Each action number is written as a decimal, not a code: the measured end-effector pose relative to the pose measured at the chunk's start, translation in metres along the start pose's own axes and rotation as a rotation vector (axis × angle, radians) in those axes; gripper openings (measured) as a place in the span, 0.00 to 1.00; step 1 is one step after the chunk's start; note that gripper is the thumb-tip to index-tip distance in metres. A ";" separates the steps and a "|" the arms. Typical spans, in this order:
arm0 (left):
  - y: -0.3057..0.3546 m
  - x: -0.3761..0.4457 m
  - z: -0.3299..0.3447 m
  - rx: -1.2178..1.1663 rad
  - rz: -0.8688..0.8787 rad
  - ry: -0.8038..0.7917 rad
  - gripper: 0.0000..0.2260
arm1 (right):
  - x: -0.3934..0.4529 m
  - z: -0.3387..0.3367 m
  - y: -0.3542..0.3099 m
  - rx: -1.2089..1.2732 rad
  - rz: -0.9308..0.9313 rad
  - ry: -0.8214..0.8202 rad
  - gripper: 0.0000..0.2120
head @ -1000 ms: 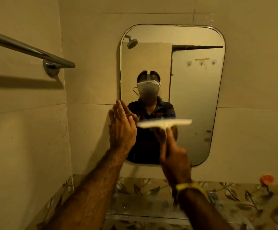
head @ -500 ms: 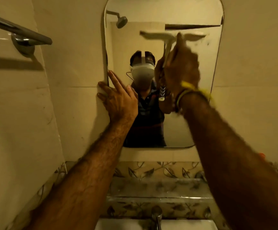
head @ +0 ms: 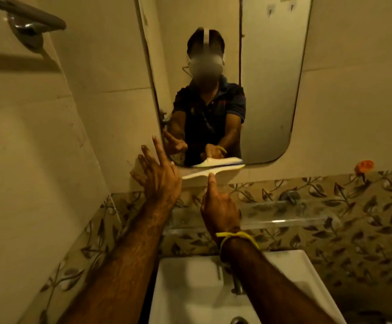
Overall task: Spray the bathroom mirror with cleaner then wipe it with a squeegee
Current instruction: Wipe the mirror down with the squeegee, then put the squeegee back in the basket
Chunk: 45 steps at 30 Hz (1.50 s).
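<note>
Squeegee [head: 213, 171] blade lies level along the mirror's [head: 270, 90] bottom edge, long axis side to side, at the foot of a stroke, I judge. My right hand [head: 220, 206] grips its handle just below the mirror; my left hand [head: 160, 176], fingers spread wide and empty, rests at the mirror's lower left corner.

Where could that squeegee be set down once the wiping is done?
The glass shelf is bare right of the right hand holding the squeegee. The sink rim right of the tap also looks bare. Below the mirror, both hands crowd the space.
</note>
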<state>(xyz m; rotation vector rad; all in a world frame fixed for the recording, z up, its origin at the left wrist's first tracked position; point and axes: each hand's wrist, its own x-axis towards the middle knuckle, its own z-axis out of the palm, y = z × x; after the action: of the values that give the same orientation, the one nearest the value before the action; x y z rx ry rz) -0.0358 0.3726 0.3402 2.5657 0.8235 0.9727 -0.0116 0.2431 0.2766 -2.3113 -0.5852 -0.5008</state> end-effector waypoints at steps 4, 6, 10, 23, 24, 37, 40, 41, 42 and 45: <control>-0.004 -0.034 0.001 0.067 0.058 -0.083 0.36 | -0.003 -0.024 0.001 0.176 0.094 0.041 0.25; 0.003 -0.052 0.005 0.075 0.088 -0.098 0.35 | -0.004 -0.039 -0.002 0.246 0.065 0.123 0.23; 0.017 -0.091 0.013 -0.052 0.167 -0.047 0.32 | -0.012 -0.074 0.006 0.349 0.077 0.155 0.21; 0.087 -0.256 0.103 -0.546 0.391 -0.229 0.16 | -0.117 -0.158 0.148 0.408 0.238 0.360 0.09; 0.095 -0.265 0.112 -0.532 0.384 -0.298 0.16 | -0.124 -0.162 0.160 0.405 0.260 0.377 0.08; 0.185 -0.378 0.259 -0.072 0.278 -1.232 0.32 | -0.261 -0.209 0.347 0.267 0.926 0.556 0.05; 0.206 -0.415 0.292 0.099 0.231 -1.154 0.37 | -0.295 -0.208 0.395 0.180 1.108 0.484 0.04; 0.209 -0.428 0.300 0.145 0.215 -1.081 0.38 | -0.303 -0.206 0.409 0.153 1.147 0.446 0.04; 0.208 -0.438 0.304 0.189 0.214 -1.004 0.38 | -0.309 -0.202 0.421 0.135 1.178 0.406 0.05; 0.200 -0.456 0.318 0.319 0.302 -0.858 0.37 | -0.311 -0.191 0.460 0.104 1.251 0.269 0.08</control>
<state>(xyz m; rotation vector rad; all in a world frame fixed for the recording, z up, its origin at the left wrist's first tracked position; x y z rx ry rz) -0.0178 -0.0773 -0.0426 2.9972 0.3591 -0.2777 -0.0579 -0.2777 0.0091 -1.9778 0.9181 -0.1323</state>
